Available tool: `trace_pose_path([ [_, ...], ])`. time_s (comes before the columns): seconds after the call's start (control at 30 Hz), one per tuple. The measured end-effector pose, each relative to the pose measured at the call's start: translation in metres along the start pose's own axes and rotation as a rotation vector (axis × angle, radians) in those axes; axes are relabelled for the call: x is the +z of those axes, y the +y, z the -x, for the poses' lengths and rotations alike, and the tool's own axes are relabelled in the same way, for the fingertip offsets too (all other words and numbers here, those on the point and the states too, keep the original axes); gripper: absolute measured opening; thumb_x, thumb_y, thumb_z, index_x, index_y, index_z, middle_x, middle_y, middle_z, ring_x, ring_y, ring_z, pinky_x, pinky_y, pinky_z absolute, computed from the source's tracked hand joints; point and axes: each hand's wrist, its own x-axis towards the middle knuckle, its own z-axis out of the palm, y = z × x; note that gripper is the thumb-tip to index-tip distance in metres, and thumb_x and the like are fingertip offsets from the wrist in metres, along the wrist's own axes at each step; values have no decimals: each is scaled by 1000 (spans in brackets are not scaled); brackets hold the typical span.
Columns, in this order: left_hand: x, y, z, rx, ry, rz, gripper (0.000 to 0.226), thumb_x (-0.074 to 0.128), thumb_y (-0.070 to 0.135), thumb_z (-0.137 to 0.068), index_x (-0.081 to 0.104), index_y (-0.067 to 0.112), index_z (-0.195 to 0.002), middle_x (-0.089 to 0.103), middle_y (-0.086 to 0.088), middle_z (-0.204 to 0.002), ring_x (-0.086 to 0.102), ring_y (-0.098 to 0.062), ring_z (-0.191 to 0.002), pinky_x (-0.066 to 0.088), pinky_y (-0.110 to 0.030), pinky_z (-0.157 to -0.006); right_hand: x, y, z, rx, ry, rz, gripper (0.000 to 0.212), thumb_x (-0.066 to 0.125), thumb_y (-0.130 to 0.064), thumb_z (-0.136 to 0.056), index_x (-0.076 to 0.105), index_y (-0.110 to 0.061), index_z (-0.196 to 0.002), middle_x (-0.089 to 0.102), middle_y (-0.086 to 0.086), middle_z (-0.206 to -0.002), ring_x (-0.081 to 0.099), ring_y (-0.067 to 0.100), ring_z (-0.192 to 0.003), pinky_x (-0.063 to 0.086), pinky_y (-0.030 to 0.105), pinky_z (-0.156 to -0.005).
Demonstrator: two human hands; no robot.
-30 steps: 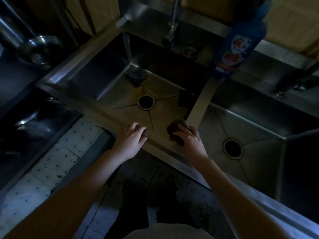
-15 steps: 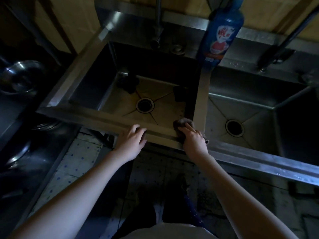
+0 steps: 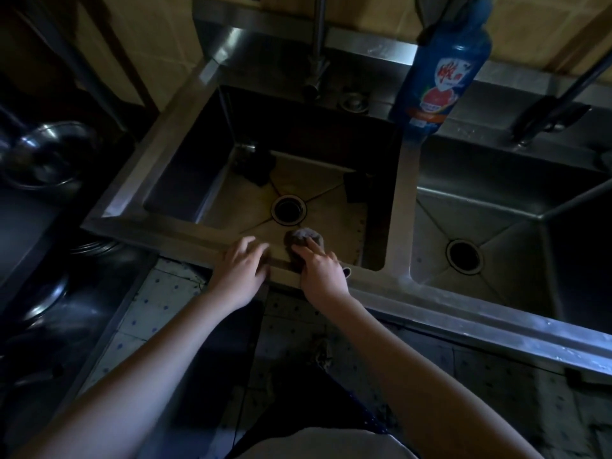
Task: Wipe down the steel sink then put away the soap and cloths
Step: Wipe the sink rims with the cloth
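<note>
your right hand [image 3: 323, 271] presses a cloth [image 3: 302, 236] with flat fingers against the near wall of the left basin. your left hand [image 3: 243, 268] rests, fingers spread, on the sink [image 3: 149, 230] rim just left of it. the soap [image 3: 437, 81] stands on the far ledge between the basins.

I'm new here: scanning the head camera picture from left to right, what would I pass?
Steel bowl → left hand → right hand, pressing a cloth → blue soap bottle.
</note>
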Motion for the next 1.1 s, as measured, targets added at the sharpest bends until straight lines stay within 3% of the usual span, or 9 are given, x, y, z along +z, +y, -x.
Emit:
trace_pose_path([
  [0.27,-8,-23,-13,-48,48,-69,46,52,29,-92,40,24,-137,31,-7,-143,31,-30,-132,28,-44,-104,5,3,-4,-60,-44,3,62,45,-4,-90,35,-35,-143,23,-3,-158,39,36,-129,45,46,-98],
  [0.57,-18,-47,-23,-23,26,-67,43,47,36,-94,41,23,-136,32,-6,-144,30,-29,-132,29,-43,-104,-5,36,21,103,64,87,55,47,-11,-92,40,-34,-142,26,-7,-157,37,30,-135,49,44,-97],
  [0.87,-48,-103,-30,94,-30,-44,44,44,35,-96,38,22,-138,27,-4,-146,29,-25,-133,30,-35,-103,22,-36,-1,243,70,136,56,46,-9,-92,39,-33,-142,20,-8,-159,30,32,-139,47,43,-98],
  [1.1,-79,-161,-40,105,-91,-45,44,43,35,-96,36,23,-138,24,-4,-147,29,-26,-135,28,-41,-106,56,-107,-33,274,92,109,54,46,-8,-92,40,-33,-140,24,-5,-158,30,33,-139,49,44,-97],
])
